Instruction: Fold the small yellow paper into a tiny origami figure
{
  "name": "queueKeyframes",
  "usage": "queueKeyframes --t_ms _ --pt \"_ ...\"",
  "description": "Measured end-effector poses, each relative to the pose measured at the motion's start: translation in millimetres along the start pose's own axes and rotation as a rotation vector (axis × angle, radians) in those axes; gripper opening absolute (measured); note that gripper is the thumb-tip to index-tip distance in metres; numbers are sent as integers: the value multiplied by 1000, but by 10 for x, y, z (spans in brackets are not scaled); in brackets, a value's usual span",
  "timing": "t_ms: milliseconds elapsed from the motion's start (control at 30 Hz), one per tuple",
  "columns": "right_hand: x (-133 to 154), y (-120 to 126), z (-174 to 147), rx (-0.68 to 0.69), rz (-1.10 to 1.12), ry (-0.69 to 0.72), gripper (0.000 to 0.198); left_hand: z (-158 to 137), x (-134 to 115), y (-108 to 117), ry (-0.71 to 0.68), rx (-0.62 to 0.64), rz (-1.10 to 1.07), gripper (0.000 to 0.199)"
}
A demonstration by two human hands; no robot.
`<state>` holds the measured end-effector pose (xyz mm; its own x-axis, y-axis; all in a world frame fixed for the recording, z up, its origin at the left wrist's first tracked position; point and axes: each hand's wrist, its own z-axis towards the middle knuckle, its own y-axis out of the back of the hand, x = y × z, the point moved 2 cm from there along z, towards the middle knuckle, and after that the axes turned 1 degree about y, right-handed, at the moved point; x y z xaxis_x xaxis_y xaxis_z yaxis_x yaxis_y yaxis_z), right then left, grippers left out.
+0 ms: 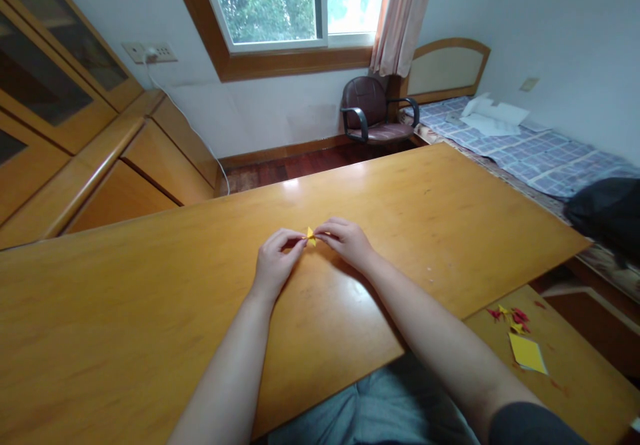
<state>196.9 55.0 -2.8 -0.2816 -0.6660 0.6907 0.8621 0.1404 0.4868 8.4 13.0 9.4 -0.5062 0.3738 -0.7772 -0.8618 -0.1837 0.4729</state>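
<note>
A small yellow folded-paper figure [311, 237] with pointed tips is held between my two hands, just above the wooden table [125, 298]. My left hand [277, 258] pinches its left end between thumb and fingers. On the other side, my right hand [347, 240] grips the right end in the same way. Its finer folds are too small to make out, and the fingertips hide both ends.
On a lower wooden surface [585, 365] at the right lie several red and yellow folded-paper pieces [519, 318] and a stack of yellow paper squares [527, 353]. Beyond the table are an armchair [367, 108], a bed [535, 155] with a black bag [605, 212], and a cabinet [100, 158].
</note>
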Motion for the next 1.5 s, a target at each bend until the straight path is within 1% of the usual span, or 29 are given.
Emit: queueKeyframes --t_ms 300,467,967,1133,1300,1400,1500 --pt "36 -2 12 10 -8 -7 14 2 -50 7 27 -5 5 11" --pt "69 3 13 14 -14 -11 13 3 -36 5 17 -6 4 10" --pt "87 -5 -1 40 -9 -4 12 -4 -3 2 -16 43 -14 10" --pt "66 -18 -5 25 -3 3 13 -8 -1 3 -16 36 -26 12" --pt "79 -22 -2 12 10 12 13 -1 -15 2 -31 35 -25 9" --pt "87 -22 1 2 35 14 13 0 -3 9 -13 16 -40 8" --pt "75 -25 -2 -7 57 -15 14 -2 23 16 16 -10 -55 8"
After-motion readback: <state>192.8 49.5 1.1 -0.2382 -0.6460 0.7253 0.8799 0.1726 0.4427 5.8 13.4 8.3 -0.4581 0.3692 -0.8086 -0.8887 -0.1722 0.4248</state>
